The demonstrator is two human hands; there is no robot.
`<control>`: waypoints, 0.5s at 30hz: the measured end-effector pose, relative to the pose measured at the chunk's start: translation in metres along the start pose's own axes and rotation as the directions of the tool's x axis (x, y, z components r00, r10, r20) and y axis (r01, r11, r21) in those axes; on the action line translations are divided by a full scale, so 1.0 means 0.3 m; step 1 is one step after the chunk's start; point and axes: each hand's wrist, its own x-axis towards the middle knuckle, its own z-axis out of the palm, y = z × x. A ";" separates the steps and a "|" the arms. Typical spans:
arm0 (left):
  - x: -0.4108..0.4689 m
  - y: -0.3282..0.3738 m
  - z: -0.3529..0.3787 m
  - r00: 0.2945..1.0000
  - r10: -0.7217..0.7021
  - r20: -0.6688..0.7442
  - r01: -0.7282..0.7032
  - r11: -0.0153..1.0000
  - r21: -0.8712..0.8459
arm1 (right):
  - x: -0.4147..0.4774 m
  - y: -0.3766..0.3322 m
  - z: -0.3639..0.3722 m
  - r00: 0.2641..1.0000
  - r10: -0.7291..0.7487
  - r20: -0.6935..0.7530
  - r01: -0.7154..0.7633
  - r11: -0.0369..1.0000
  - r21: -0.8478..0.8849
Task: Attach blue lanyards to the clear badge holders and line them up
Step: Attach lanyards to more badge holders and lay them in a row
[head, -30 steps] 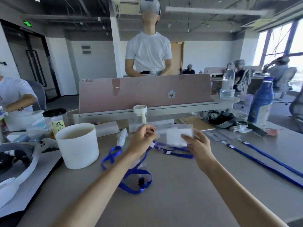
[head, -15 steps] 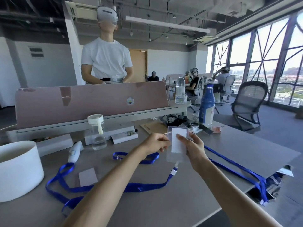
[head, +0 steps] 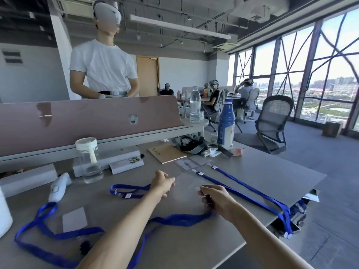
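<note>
Pinching the near right corner of the clear badge holder (head: 189, 182), the right hand (head: 215, 199) is curling its thumb and fingers onto the plastic. The left hand (head: 163, 183) is sitting at the holder's left edge with fingers loosely bent; whether it is grasping the plastic or only touching it cannot be told. The holder is lying flat and almost invisible on the grey table (head: 252, 171), just nearer the camera than the brown notebook (head: 167, 155), taken as the reference point throughout. A loose blue lanyard (head: 180, 220) is trailing from beneath the right hand, nearer than the notebook, and is winding off to the notebook's left in slack loops toward the table's near edge. Its join to the holder is being hidden by the hand. Nearer than the notebook and to its right, two straight lanyards (head: 233, 188) are lying side by side, running diagonally to the table's right corner and hanging over it. Two more clear holders (head: 184, 164) are lying at their upper ends, just in front of the notebook. A folded lanyard (head: 130, 191) is lying nearer than the notebook and to its left, beside the left wrist. Farther left of the notebook, a white card (head: 74, 219) is resting flat among the loops. A clear flask (head: 89, 162) with a white lid is standing directly to the notebook's left, and a blue bottle (head: 226, 123) is standing behind the notebook to its right.
</note>
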 end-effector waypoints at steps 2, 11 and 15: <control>-0.002 -0.016 0.024 0.975 0.220 0.022 -0.218 0.935 0.281 | 0.005 -0.002 0.004 1.000 0.009 -0.027 -0.011 0.995 -0.095; 0.054 -0.050 0.108 0.920 0.212 0.330 -0.378 0.704 0.601 | 0.004 -0.023 0.018 0.994 0.107 0.015 -0.096 0.941 -0.326; 0.115 -0.051 0.127 0.946 0.139 0.293 -0.300 0.723 0.623 | -0.055 -0.047 -0.015 0.994 0.102 0.027 -0.084 0.917 -0.389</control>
